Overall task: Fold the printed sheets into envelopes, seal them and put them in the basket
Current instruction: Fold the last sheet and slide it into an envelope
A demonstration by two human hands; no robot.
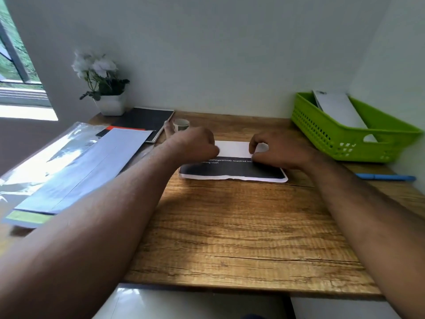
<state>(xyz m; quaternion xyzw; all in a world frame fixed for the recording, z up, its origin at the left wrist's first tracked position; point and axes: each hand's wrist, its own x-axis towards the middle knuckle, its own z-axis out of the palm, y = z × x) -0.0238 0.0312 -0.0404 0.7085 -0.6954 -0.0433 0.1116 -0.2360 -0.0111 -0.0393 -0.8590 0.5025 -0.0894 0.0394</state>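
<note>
Bare forearms reach out from the bottom of the view over the wooden desk (pixel 230 238), and both hands meet on the printed sheet (pixel 232 172) lying flat at the middle of it. Its far part has been turned over toward the person, so a white band shows above the dark printed band. The left hand (pixel 195 143) has its fingers curled down onto the left end of that white flap, and the right hand (pixel 276 150) pinches the flap's lower edge between thumb and fingertips near its right end. By my reading the fold on this sheet is only partly made, with sealing and dropping it in the basket yet to come. The green basket (pixel 322 137) stands at the far right corner, well apart from the hands, and holds one white folded piece (pixel 338 109) leaning against its back wall, so it seems one envelope is already finished. A stack of papers (pixel 76 171) waits on the left, which suggests more sheets remain. Near the left hand sits a small roll of tape (pixel 181 125), and a blue pen (pixel 384 177) lies at the right edge.
</note>
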